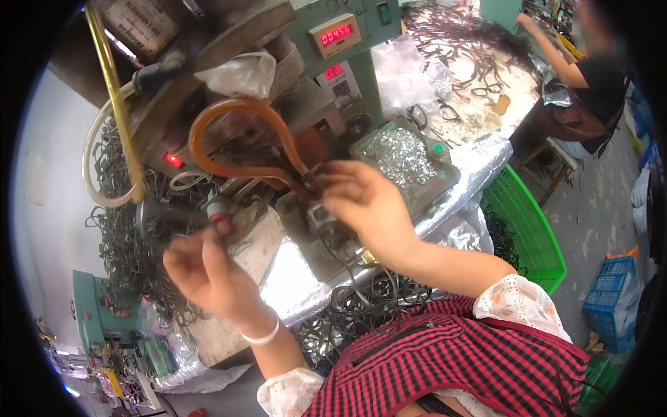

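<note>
My left hand (219, 274), a white band at its wrist, is left of the machine's work spot. Its thumb and finger are pinched on something small, dark and blurred, just below a grey and dark-red knob-like piece (219, 208). My right hand (372, 208) reaches to the dark metal work head (326, 219), fingers curled together. Whatever they hold there is too blurred to make out. A thin dark curved strip (337, 254) hangs below the fingers. Over the work head arches an orange-brown looped tube (243, 104), its ends close to my right fingertips.
A tray of silvery scraps (399, 156) stands right of the machine. Foil (472, 167) covers the bench edge, beside a green basket (528, 229). Dark frame-like loops (368, 299) heap before me. Glasses frames (448, 108) lie on a far table, where another person (577, 83) works.
</note>
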A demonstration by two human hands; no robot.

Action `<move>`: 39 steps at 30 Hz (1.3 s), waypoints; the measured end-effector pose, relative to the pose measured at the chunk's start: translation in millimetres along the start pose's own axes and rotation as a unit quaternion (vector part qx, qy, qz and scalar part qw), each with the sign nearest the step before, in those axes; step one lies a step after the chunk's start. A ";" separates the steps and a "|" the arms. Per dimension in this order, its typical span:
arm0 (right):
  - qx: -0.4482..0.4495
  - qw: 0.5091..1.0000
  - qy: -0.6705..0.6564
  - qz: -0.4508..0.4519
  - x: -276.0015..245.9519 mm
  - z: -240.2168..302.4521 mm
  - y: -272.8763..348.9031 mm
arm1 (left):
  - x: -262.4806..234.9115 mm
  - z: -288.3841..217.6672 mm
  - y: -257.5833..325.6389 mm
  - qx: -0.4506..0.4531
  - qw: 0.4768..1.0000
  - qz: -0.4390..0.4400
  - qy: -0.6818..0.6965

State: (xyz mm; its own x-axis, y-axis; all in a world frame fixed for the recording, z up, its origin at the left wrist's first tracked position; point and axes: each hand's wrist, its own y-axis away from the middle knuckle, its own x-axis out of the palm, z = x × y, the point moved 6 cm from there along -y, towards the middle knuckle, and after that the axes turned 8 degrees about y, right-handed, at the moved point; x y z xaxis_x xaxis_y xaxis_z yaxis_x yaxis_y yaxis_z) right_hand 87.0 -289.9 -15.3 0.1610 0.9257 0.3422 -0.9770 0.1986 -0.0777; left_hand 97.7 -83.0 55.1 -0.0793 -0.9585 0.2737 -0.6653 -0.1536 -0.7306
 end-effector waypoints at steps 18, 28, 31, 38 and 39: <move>-0.011 0.790 0.515 -0.332 -306.1 62.8 -138.6 | 63.5 24.0 52.2 -0.116 0.981 0.103 -0.116; -0.221 0.685 0.683 -0.124 -151.4 -21.1 -44.5 | 60.9 21.2 66.9 -0.001 0.963 0.191 -0.190; -0.244 0.686 0.669 -0.145 -140.1 -32.3 -42.7 | 56.2 20.3 67.0 -0.014 0.959 0.181 -0.216; -0.243 0.743 0.600 -0.170 -144.6 -25.1 -47.1 | 62.4 13.0 66.2 -0.043 0.968 0.159 -0.188; -0.198 0.766 0.588 -0.169 -144.9 -23.1 -48.3 | 62.3 12.0 66.1 -0.034 0.962 0.172 -0.210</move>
State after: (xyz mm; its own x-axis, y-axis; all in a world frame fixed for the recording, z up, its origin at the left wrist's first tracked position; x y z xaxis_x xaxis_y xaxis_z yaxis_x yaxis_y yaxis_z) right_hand 114.0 -426.2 -82.7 0.6372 0.4027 -0.6571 -0.7704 0.3568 -0.5283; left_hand 57.8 -155.7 16.3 -0.0052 -0.9644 -0.2646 -0.7021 0.1919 -0.6857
